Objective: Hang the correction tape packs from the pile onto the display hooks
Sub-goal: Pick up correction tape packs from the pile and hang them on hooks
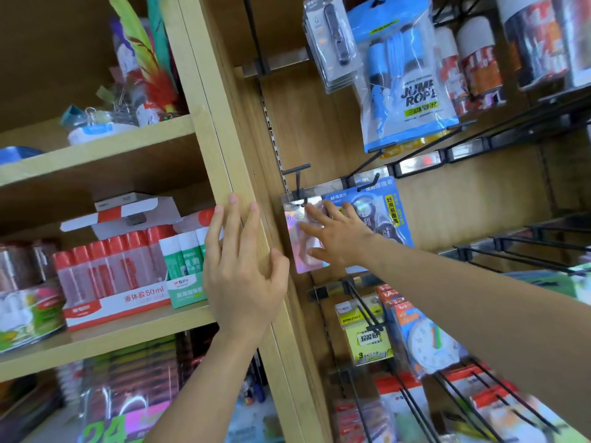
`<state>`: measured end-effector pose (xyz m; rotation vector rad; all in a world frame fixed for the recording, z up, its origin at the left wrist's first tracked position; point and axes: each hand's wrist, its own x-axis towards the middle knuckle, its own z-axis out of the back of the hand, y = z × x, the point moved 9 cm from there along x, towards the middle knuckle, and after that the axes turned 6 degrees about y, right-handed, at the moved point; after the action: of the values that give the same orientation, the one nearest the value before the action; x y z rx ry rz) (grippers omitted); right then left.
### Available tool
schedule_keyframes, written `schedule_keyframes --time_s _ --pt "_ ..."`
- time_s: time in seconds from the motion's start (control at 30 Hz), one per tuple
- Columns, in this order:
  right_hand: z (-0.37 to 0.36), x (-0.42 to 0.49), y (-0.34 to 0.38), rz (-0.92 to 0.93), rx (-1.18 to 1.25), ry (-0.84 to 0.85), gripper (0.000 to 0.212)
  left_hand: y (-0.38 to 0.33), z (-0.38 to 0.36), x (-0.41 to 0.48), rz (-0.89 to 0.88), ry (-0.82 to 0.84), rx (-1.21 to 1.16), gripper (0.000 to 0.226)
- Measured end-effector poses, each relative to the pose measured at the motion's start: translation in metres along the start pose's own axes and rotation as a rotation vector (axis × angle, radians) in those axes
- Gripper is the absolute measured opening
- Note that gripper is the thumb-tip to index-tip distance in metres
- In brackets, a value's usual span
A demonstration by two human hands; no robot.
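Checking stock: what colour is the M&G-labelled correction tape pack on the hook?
Blue correction tape pack; shows best in the head view.

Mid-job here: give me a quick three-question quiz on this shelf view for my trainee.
1. True or false: the left hand is holding a pack.
2. Which item hangs just to the picture's right of the shiny pink pack that the right hand touches?
A) blue correction tape pack
B) yellow sticky notes
C) red glue box
3. Fill in: the jump rope pack hangs ___ the blue correction tape pack.

Key:
1. False. It rests open on the wooden upright.
2. A.
3. Above.
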<state>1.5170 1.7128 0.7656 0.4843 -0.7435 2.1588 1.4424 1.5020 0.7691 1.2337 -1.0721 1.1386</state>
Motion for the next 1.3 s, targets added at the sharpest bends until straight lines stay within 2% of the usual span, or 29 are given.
schedule_keyframes --time_s 0.1,0.23,0.4,0.5,0.57,0.63,0.77,0.93,1.07,1.2,1.3 --pt "0.005 -0.010 -0.001 0.053 0.126 0.003 0.065 0.000 0.001 0.001 0.001 0.009 0.000 0.059" --pt "0.022 -0.056 0.006 0.116 0.278 -0.116 0.056 0.000 -0.001 0.001 0.015 0.042 0.004 0.061" --pt "0.032 -0.127 0.000 0.096 0.474 -0.192 0.047 -0.001 -0.003 -0.005 0.044 0.160 -0.055 0.067" --pt "0.029 -0.176 -0.006 0.069 0.621 -0.250 0.049 -0.016 0.009 -0.031 0.127 0.207 -0.212 0.051" --pt "0.027 -0.214 -0.007 0.044 0.736 -0.315 0.041 -0.036 0.019 -0.062 0.123 0.236 -0.327 0.035" --pt "0.014 -0.254 -0.003 0.023 0.823 -0.311 0.033 -0.062 0.022 -0.103 0.104 0.341 -0.452 0.026" --pt "-0.031 -0.326 0.011 -0.051 0.949 -0.202 0.030 -0.104 0.013 -0.195 0.161 0.622 -0.601 0.018" --pt "-0.110 -0.413 0.032 -0.227 0.985 -0.035 0.022 -0.128 -0.007 -0.328 0.395 0.992 -0.678 0.022" --pt "-0.195 -0.492 0.050 -0.429 1.032 0.244 0.028 -0.148 -0.012 -0.433 0.662 1.238 -0.781 0.030" --pt "-0.273 -0.579 0.065 -0.617 1.067 0.534 0.029 -0.171 0.001 -0.536 0.957 1.390 -0.858 0.014" --pt "-0.316 -0.649 0.078 -0.727 1.045 0.759 0.029 -0.195 0.023 -0.607 1.096 1.520 -0.829 0.011"
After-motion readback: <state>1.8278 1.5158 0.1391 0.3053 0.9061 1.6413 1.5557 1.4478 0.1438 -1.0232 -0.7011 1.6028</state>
